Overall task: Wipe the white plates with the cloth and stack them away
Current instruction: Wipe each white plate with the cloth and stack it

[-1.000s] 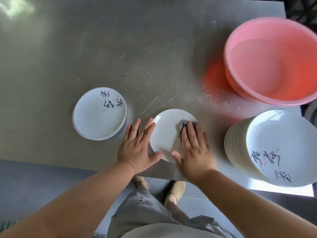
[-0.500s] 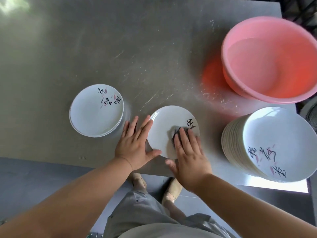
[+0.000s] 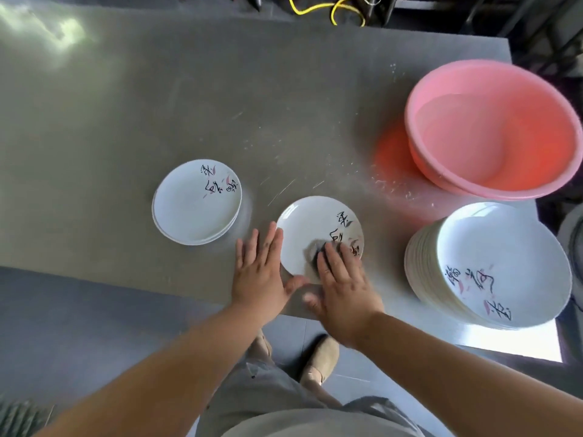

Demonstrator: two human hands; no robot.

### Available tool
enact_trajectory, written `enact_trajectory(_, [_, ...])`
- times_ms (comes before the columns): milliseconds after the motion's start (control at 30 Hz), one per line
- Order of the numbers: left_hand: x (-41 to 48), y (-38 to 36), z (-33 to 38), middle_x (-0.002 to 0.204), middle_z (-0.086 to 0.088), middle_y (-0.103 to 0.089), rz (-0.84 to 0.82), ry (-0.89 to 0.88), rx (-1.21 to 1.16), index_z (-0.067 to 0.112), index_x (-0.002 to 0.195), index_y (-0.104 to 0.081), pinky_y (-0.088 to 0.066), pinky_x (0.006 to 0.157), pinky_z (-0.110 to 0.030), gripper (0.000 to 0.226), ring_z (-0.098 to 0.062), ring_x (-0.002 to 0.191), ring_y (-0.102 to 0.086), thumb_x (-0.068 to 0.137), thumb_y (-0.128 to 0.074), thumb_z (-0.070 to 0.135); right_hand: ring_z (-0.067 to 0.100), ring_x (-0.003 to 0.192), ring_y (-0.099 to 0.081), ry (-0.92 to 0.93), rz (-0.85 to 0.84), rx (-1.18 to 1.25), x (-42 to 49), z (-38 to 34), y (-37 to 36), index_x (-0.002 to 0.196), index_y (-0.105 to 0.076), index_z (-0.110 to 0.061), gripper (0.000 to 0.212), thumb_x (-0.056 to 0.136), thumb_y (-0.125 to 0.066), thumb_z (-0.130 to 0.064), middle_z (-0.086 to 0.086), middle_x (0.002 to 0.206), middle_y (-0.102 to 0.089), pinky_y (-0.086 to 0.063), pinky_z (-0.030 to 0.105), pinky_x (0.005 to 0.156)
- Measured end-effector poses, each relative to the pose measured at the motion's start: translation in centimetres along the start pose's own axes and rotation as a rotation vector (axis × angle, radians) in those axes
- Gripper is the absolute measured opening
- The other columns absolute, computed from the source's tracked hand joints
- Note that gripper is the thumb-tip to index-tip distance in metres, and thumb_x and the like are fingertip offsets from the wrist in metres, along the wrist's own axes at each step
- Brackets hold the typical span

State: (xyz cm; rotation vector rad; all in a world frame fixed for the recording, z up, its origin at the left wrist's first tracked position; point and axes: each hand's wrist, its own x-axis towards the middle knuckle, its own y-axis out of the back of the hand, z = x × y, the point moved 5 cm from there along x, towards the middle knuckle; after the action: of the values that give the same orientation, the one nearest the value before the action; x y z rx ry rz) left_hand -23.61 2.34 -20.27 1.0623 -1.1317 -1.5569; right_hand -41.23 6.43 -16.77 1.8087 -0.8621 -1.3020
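Plate (image 3: pixel 310 228) near table (image 3: pixel 126 260) edge | left fingers (image 3: pixel 271 244) straight at rim | right fingers (image 3: pixel 335 263) press cloth (image 3: pixel 315 250)

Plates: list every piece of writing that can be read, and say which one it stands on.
Middle plate: black brush characters with pink strokes, too blurred to read.
Left stack, top plate: the same kind of characters, unreadable.
Right stack, top plate: the same, unreadable.
Pink basin: no writing shows.
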Motion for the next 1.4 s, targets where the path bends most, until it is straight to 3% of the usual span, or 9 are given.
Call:
enact_trajectory(100, [-2.0,-0.3,1.3,0.176,0.002,-0.012,0.047,0.149,-0.084,0.016,0.166,-0.021,-0.012,0.128,-0.059,0.105,-0.034,0.158,-0.022,0.090,-0.028,0.089,0.025,0.156,0.030,0.158,-0.083,-0.037,-0.5,-0.6,-0.5,0.166,0.005,-0.015,0.114,0.080,0.019,-0.088,0.002,0.173,0.020,0.024,0.042,0.121])
enact_trajectory(200, [-3.3,-0.1,2.3,0.174,-0.012,-0.017,0.091,0.221,-0.094,0.012,0.157,-0.039,-0.012,0.127,-0.057,0.105,-0.039,0.155,-0.029,0.084,-0.056,0.085,0.023,0.158,0.024,0.109,-0.005,-0.071,1.3,3.5,1.6,0.167,-0.003,-0.021,0.093,0.093,-0.001,-0.078,-0.004,0.174,0.016,0.025,0.042,0.119])
enact_trajectory(400, [-3.0,1.9,2.9,0.167,-0.012,-0.036,0.135,0.010,-0.012,0.014,0.105,-0.063,-0.018,0.127,-0.058,0.052,-0.038,0.154,-0.032,0.087,-0.069,0.062,0.028,0.154,0.034,-0.021,0.031,0.004,1.6,5.0,1.3,0.167,0.002,-0.016,0.093,0.096,-0.016,-0.074,-0.001,0.172,0.025,0.012,0.048,0.128])
enact_trajectory(567, [-0.7,3.2,2.1,0.156,-0.007,-0.054,0.023,-0.136,0.034,0.012,0.098,-0.067,-0.029,0.125,-0.056,0.048,-0.030,0.151,-0.042,0.082,-0.080,0.055,0.020,0.145,0.048,0.154,-0.018,-0.076,-0.9,2.5,-1.2,0.167,0.007,-0.020,0.101,0.086,0.003,-0.081,-0.002,0.172,0.025,0.023,0.041,0.119])
enact_trajectory(700, [-0.3,3.7,2.3,0.128,-0.013,-0.068,0.069,-0.208,0.077,0.010,0.091,-0.067,-0.042,0.115,-0.061,0.056,-0.040,0.133,-0.060,0.077,-0.076,0.063,0.021,0.155,0.032,0.072,0.077,-0.067,1.0,5.2,1.4,0.168,-0.007,-0.021,0.088,0.097,-0.018,-0.073,-0.004,0.174,0.014,0.018,0.044,0.125])
enact_trajectory(800, [-0.4,3.9,2.8,0.116,-0.008,-0.065,0.069,-0.139,0.107,0.013,0.100,-0.067,-0.034,0.120,-0.060,0.070,-0.037,0.125,-0.059,0.079,-0.056,0.079,0.026,0.158,0.023,-0.029,0.089,0.026,1.7,5.7,2.5,0.167,-0.010,-0.018,0.084,0.102,-0.028,-0.067,-0.005,0.174,0.014,0.009,0.046,0.129])
enact_trajectory(967, [-1.8,2.9,4.7,0.119,-0.013,-0.054,-0.029,-0.038,0.185,0.026,0.149,-0.052,-0.018,0.126,-0.061,0.091,-0.040,0.124,-0.048,0.083,-0.042,0.086,0.025,0.152,0.038,0.069,-0.012,0.067,-1.5,2.2,-0.6,0.167,0.004,-0.021,0.103,0.084,0.007,-0.083,-0.005,0.171,0.027,0.007,0.041,0.127])
enact_trajectory(1200, [-1.3,4.2,1.1,0.173,-0.002,-0.022,-0.157,-0.201,0.191,0.040,0.156,-0.044,0.013,0.127,-0.052,0.077,-0.027,0.162,-0.007,0.089,-0.044,0.079,0.021,0.158,0.024,0.058,0.060,0.011,0.4,4.9,2.1,0.168,-0.011,-0.025,0.084,0.100,-0.024,-0.073,-0.007,0.174,0.014,0.005,0.039,0.130])
enact_trajectory(1400, [-1.3,4.0,1.7,0.150,-0.010,-0.059,-0.112,-0.244,0.139,0.027,0.137,-0.069,-0.014,0.123,-0.053,0.072,-0.036,0.140,-0.055,0.075,-0.085,0.060,0.028,0.153,0.037,0.057,0.003,-0.050,-1.1,2.5,-0.4,0.167,0.005,-0.016,0.096,0.095,-0.014,-0.077,0.001,0.173,0.020,0.007,0.044,0.128])
